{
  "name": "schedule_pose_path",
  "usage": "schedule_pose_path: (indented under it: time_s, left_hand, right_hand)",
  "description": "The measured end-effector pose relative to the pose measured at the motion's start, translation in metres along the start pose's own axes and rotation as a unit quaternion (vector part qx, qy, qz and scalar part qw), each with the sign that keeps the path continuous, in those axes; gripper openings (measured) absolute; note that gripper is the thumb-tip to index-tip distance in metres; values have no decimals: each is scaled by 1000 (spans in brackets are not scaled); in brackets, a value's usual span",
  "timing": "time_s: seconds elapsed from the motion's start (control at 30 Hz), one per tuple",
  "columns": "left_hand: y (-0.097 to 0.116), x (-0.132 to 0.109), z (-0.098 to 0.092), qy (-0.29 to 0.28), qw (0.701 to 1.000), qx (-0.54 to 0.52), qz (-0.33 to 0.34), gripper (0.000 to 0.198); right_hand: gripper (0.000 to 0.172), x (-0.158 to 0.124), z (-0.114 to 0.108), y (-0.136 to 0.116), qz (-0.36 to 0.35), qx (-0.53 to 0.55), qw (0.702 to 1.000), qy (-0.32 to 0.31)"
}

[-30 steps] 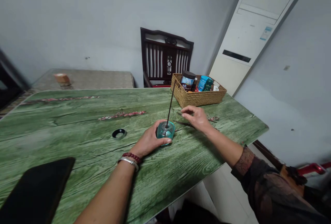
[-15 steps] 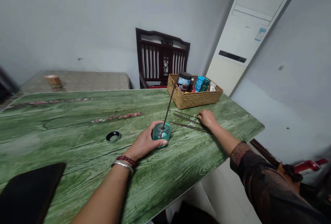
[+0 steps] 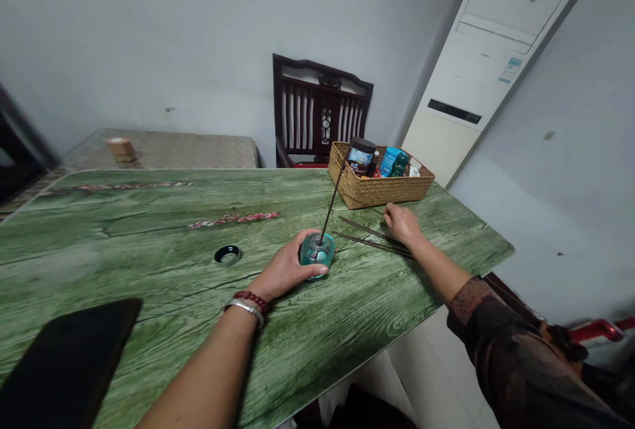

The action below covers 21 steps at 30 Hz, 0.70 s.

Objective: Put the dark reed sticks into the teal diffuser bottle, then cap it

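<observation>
My left hand (image 3: pixel 288 268) wraps round a squat teal glass bottle (image 3: pixel 317 258) that stands on the green wood-patterned table (image 3: pixel 297 343). One dark diffuser reed (image 3: pixel 333 203) leans up out of the bottle's neck. To the right, my right hand (image 3: pixel 403 225) pinches the end of another thin dark reed (image 3: pixel 372 207), whose far end points left toward the basket. Below that hand, several more dark reeds (image 3: pixel 370 242) lie on the table, partly hidden by the hand and wrist.
A woven basket (image 3: pixel 391 192) holding jars and bottles stands at the table's back right. Left of the bottle lies a black ring-shaped cap (image 3: pixel 227 256). A flat black object (image 3: pixel 74 356) occupies the near left. Behind the table are a dark wooden chair (image 3: pixel 322 105) and a second, covered table (image 3: pixel 198 150).
My right hand has raised its reed slightly off the table, away from the others. My left hand still holds the bottle. The whole view has shifted a little.
</observation>
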<state>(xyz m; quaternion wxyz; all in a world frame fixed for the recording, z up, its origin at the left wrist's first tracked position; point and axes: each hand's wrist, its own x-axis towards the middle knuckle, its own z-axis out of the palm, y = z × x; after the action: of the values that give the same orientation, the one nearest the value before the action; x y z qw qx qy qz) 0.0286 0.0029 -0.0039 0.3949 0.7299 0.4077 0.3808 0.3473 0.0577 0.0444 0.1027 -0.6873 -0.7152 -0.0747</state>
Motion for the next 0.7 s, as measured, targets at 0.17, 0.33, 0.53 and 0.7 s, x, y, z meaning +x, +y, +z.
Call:
schedule_pose_path:
  time_s: [0.17, 0.33, 0.53, 0.7]
  left_hand:
    - [0, 0, 0, -12, 1000, -4, -4, 78]
    - [1, 0, 0, -1, 1000, 2, 0, 76]
    - [-3, 1, 1, 6, 1000, 12, 8, 75]
    - [-3, 0, 1, 3, 1000, 9, 14, 76]
  right_hand:
    - [20, -4, -45, -16, -51, 365, 911, 186]
    - [25, -16, -81, -61, -93, 638, 752, 138]
    - [31, -22, -76, -105, -106, 673, 727, 86]
    - [30, -22, -58, -122, -113, 670, 733, 35]
